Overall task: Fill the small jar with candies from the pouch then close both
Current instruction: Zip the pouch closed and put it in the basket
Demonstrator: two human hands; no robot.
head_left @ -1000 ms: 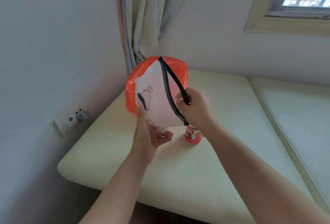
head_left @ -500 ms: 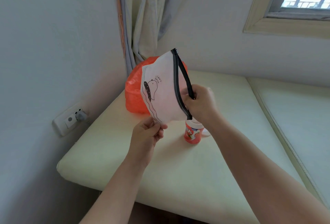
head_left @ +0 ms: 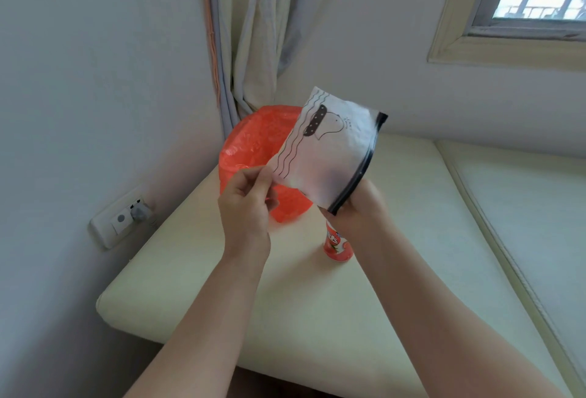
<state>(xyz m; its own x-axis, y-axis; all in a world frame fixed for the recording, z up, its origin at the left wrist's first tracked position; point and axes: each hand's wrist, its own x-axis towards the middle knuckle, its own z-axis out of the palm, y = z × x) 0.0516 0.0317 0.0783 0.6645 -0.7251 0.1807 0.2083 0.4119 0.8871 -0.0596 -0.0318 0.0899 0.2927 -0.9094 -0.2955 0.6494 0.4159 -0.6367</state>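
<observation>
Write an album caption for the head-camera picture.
Left hand and right hand hold a white zipper pouch tilted above a small red jar.

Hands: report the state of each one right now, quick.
Left hand: closed, pinching the lower corner of the pouch.
Right hand: closed, gripping the pouch at its black zipper edge.

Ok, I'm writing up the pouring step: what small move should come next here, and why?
Probably lower the pouch, zipper end first, to the jar. The left hand pinches its bottom corner; the right hand grips the low zipper end right above the standing jar, whose mouth is hidden.
</observation>
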